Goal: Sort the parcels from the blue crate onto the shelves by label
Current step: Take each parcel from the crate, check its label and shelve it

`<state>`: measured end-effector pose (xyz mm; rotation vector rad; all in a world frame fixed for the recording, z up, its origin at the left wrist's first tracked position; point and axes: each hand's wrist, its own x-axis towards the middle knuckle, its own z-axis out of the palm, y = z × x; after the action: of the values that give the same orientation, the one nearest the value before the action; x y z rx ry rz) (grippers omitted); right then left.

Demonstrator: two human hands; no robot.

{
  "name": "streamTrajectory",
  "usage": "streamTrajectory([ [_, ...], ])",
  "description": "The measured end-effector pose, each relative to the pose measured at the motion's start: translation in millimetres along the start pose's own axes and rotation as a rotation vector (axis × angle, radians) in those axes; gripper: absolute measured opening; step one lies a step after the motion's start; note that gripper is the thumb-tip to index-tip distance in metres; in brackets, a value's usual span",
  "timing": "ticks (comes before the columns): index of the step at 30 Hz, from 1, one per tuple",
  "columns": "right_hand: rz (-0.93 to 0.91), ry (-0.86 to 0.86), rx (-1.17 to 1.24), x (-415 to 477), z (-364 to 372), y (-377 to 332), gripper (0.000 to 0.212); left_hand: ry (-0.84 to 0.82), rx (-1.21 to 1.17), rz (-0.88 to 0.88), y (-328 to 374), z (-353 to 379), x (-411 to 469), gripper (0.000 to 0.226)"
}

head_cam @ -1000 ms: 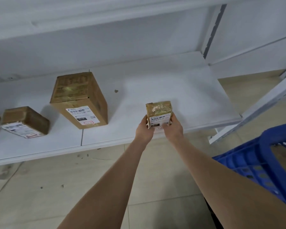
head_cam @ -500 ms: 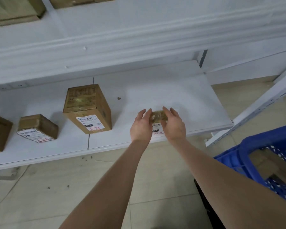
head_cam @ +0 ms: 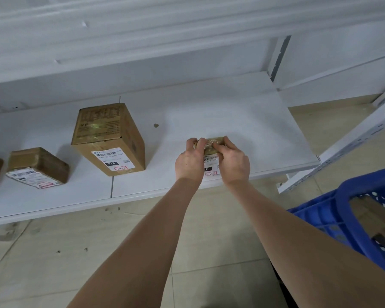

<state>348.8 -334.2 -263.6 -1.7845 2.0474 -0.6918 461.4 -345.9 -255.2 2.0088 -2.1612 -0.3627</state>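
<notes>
Small parcel (head_cam: 211, 161) is on the lower white shelf (head_cam: 242, 116), near its front edge, with the label facing us. We hold it from both sides: left hand (head_cam: 188, 162) and right hand (head_cam: 233, 162), with the fingers (head_cam: 201, 142) of both curled over its top, gripping it. To its left on the same shelf are a tall box (head_cam: 108, 138), then a flat box (head_cam: 37, 166), both well apart from it. Blue crate (head_cam: 342, 218) is on the floor at right, with cardboard visible inside.
</notes>
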Motion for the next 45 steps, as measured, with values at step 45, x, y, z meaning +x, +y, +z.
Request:
streamTrajectory([
  [45,0.101,-0.1,-0.088,-56.0,-142.1,-31.8,0.058,-0.324,-0.089,-0.009,83.5,-110.3,-48.0,0.061],
])
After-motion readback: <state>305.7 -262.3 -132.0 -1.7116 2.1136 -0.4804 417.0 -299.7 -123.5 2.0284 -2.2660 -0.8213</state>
